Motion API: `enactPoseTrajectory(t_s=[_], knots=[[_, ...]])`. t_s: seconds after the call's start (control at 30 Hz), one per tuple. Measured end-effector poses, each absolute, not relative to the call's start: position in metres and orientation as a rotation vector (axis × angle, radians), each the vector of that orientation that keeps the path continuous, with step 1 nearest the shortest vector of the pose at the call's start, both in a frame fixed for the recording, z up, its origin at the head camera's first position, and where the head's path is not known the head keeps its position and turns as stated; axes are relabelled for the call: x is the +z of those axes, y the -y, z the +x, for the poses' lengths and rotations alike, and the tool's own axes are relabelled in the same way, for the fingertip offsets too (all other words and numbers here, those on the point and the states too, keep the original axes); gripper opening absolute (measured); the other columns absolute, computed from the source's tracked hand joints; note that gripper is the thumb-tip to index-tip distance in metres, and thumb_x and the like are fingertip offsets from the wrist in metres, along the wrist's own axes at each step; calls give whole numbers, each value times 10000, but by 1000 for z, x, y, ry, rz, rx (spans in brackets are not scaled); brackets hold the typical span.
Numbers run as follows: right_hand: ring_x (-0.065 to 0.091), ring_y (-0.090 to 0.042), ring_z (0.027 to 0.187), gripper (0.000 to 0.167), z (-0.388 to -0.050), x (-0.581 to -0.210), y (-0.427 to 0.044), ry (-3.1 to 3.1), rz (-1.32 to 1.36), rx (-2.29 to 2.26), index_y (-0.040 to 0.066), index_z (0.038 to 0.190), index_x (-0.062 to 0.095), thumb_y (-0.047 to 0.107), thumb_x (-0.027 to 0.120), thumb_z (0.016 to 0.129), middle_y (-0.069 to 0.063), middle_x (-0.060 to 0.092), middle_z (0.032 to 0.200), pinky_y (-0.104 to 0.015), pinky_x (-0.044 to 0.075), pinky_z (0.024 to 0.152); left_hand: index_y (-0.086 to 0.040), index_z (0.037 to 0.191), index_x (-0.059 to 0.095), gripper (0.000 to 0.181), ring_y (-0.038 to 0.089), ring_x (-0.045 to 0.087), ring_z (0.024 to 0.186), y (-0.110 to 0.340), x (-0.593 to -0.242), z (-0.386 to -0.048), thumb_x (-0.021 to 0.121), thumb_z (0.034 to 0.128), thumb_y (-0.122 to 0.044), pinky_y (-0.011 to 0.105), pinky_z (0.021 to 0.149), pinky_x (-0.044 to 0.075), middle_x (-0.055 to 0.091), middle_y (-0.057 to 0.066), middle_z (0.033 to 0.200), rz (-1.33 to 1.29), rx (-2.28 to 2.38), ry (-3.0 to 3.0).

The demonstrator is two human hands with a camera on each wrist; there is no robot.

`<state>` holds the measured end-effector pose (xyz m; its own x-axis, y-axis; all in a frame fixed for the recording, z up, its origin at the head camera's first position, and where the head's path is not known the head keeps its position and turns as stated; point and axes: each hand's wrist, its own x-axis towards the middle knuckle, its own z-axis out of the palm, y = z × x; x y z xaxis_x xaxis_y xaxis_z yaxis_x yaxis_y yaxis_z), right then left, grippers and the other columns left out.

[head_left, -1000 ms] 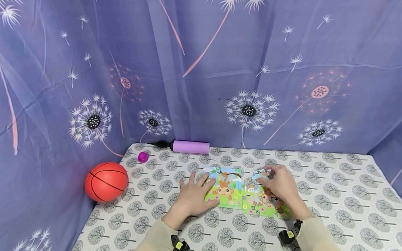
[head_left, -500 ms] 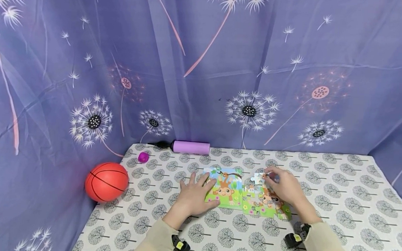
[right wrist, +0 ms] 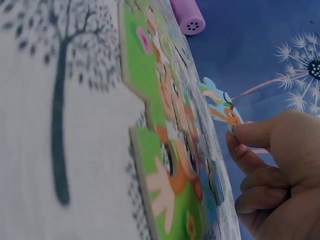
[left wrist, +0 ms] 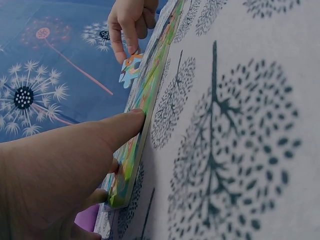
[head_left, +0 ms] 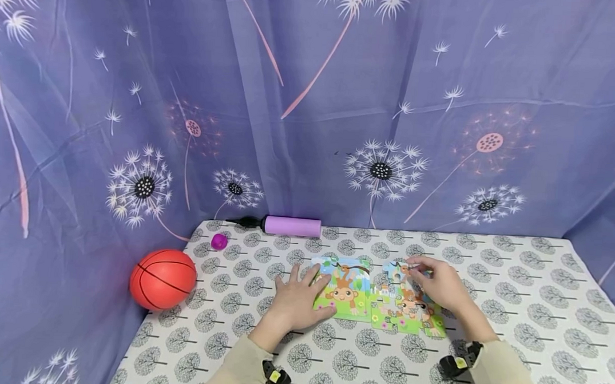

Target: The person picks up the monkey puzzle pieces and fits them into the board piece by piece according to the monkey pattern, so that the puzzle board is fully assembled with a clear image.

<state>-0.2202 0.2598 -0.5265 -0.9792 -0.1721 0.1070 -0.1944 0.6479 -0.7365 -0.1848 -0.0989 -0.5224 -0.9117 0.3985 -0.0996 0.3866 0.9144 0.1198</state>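
Note:
My left hand (head_left: 295, 300) lies with spread fingers over the left side of a flat picture board (head_left: 347, 288) showing a monkey hanging from a branch. Its thumb (left wrist: 125, 125) rests on the board's near edge in the left wrist view. Between thumb and index finger, my right hand (head_left: 440, 283) pinches a jigsaw piece (right wrist: 220, 102), light blue with orange and a brown branch. That piece is held tilted up, above the far side of a partly joined jigsaw puzzle (head_left: 410, 314). The puzzle lies just right of the board, with stepped, uneven edges.
A purple hand pump (head_left: 291, 226) with a black nozzle lies along the table's back edge. Near it sits a small magenta object (head_left: 219, 241). A red ball (head_left: 163, 279) with black lines stands at the left edge. Blue dandelion-print cloth (head_left: 309, 157) hangs behind the table.
My right hand has shifted a little to the right, and its fingers now grip the jigsaw piece nearer its right end, uncovering more of it. The left hand has stayed on the board.

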Motion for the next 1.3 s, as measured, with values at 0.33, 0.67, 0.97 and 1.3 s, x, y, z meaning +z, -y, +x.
enactPoseTrajectory(t_s=[0.33, 0.67, 0.97, 1.3], knots=[[572, -202, 509, 302, -226, -526, -225, 2804, 265, 1430, 71, 1302, 699, 171, 675, 1019, -151, 740, 1071, -295, 443, 375, -367, 1625, 357, 802, 539, 211, 1504, 100, -525, -185, 436, 948, -790, 864, 1037, 246, 206, 30, 1721, 609, 141, -2956], [421, -102, 462, 294, -237, -525, -178, 2855, 319, 1530, 61, 1293, 710, 127, 663, 1010, -116, 729, 1019, -228, 366, 384, -343, 1629, 355, 816, 539, 214, 1503, 100, -524, -185, 433, 951, -790, 857, 1041, 253, 214, 31, 1718, 602, 140, -2950], [657, -157, 782, 267, -246, -526, -147, 2890, 362, 1440, 73, 1236, 742, 109, 692, 976, -75, 750, 1046, -324, 544, 634, -341, 1630, 353, 832, 530, 210, 1508, 99, -521, -185, 447, 941, -797, 854, 1049, 248, 222, 28, 1716, 583, 151, -2947], [666, -182, 838, 290, -249, -524, -129, 2942, 217, 1465, 91, 1204, 760, 93, 709, 918, -38, 752, 1002, -312, 530, 664, -335, 1638, 335, 846, 522, 211, 1511, 97, -521, -186, 440, 940, -801, 855, 1046, 254, 230, 24, 1714, 568, 150, -2949]])
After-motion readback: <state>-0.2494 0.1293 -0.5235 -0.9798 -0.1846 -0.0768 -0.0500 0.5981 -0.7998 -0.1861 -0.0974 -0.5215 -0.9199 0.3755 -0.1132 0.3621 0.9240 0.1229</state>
